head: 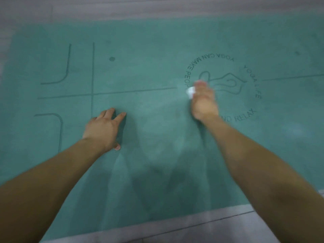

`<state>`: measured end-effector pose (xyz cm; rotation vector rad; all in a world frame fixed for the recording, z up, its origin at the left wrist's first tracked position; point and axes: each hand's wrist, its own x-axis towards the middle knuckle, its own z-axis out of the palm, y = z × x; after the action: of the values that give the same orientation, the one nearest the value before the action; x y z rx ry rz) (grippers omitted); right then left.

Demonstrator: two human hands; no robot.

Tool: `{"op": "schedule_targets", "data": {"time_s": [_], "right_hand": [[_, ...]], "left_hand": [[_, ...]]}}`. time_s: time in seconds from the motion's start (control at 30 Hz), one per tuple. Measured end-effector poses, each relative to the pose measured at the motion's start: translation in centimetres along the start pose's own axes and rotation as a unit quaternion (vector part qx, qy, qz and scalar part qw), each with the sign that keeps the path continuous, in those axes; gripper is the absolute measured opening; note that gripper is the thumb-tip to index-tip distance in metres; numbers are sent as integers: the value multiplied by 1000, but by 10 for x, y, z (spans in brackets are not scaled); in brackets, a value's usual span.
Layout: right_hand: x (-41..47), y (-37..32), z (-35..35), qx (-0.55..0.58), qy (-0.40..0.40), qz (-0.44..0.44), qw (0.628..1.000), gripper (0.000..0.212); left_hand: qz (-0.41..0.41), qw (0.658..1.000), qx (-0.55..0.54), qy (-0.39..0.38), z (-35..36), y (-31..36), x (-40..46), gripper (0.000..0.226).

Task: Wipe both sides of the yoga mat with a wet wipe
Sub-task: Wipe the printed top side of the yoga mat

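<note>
Mat (157, 50), green and flat, lies spread out on a pale tiled floor (219, 230) and fills most of the view. It looks soft and a bit fuzzy, with thin dark lines pressed into it: straight ones that cross, and two with round corners on the left. A small dark dot sits near the lines. On the right side there is a round ring of printed words (222, 88) with a line drawing inside.

The left hand (103, 128) rests flat on the mat near the crossing lines. Its fingers are straight and spread a little, and the thumb points back toward the person.

The right hand (203, 100) is on the mat at the left edge of the ring of words. It is blurry. A small white wipe (190, 92) pokes out from under it on the thumb side. The hand seems to press down on the wipe, but I cannot tell if the fingers are straight or curled.
</note>
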<state>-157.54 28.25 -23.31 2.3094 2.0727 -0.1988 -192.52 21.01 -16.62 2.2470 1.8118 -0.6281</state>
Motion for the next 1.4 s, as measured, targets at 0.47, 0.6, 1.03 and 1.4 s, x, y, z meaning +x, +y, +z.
{"op": "schedule_targets", "data": {"time_s": [0.47,0.6,1.03,1.4], "right_hand": [[-100,-57,20,20,15,-241,970,60],[-55,11,2,48,-14,22,999,77],[-67,-121,16,13,-20,-281,959,56],[-118,-271,31,47,-84,-449,888,63]], "left_hand": [[-40,979,-87,178,43,13,-61,10],[-70,973,-122,183,55,0,-93,13],[-130,955,-192,185,82,-32,-134,17],[-172,959,-176,140,98,-63,-159,32]]}}
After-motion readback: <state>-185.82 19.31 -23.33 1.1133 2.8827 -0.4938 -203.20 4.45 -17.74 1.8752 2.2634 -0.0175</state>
